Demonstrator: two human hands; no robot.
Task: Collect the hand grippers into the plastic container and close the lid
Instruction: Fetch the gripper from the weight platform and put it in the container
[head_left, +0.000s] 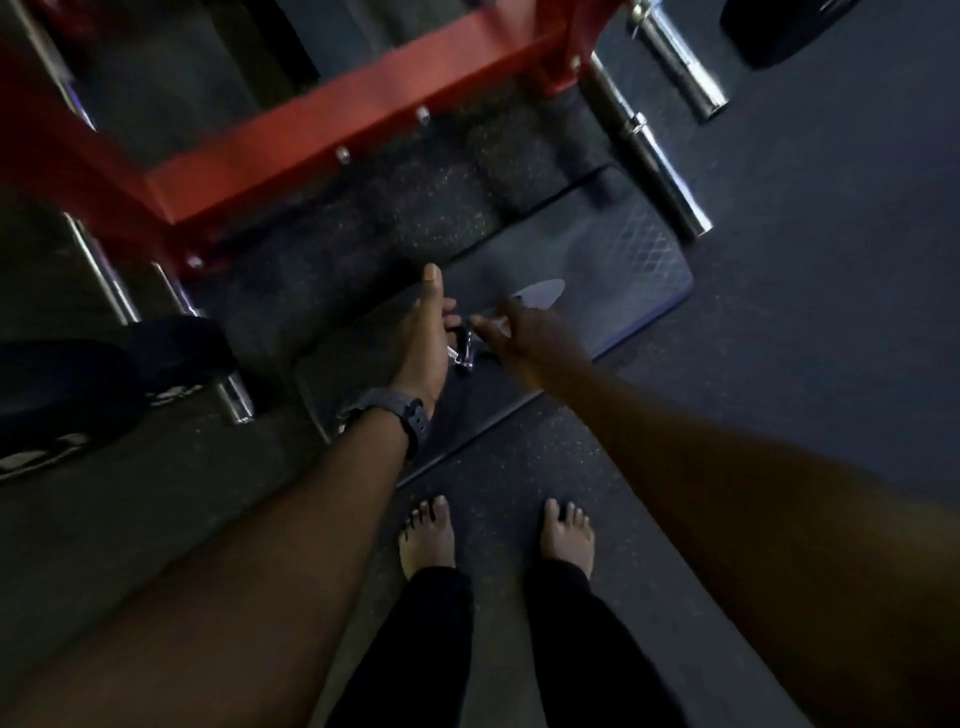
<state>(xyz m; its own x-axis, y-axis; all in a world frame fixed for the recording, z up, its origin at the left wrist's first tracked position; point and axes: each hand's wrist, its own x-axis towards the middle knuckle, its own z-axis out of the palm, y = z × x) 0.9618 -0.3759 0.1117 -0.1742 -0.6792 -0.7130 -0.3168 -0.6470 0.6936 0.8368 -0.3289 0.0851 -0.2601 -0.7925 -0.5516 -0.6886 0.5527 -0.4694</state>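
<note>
The left hand (423, 338) grips a black-handled hand gripper with a chrome spring (462, 349); just right of it, the right hand (524, 338) reaches in, fingers loosely curled, holding nothing visible.

red frame (322, 140) blocks ahead; chrome bars (670, 171) right, open floor (805, 338) beyond
</note>
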